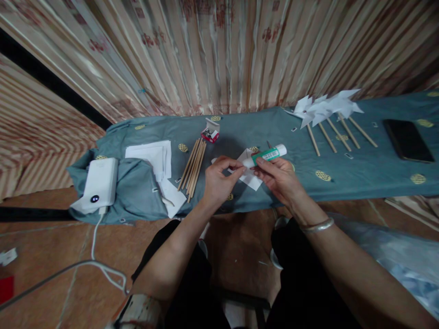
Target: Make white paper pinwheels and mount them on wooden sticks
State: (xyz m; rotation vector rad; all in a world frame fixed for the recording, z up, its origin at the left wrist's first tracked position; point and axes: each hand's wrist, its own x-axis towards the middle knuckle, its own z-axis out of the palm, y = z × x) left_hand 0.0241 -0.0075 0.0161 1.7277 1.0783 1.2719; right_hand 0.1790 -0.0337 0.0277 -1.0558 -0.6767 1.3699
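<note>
My right hand (pixel 279 178) is closed around a green and white glue stick (pixel 265 156), its tip pointing left onto a folded white paper piece (pixel 252 180). My left hand (pixel 219 180) pinches that paper piece from the left, fingers curled over its edge. Both hands hover over the blue-grey cloth (pixel 343 169) that covers the low table. A bundle of wooden sticks (pixel 194 167) lies just left of my left hand.
A stack of white paper squares (pixel 152 155) and a white power bank (pixel 100 185) with cable lie at left. A small red box of pins (pixel 210 132) sits behind. Finished white paper pinwheels on sticks (pixel 325 112) and a black phone (pixel 408 139) lie at right.
</note>
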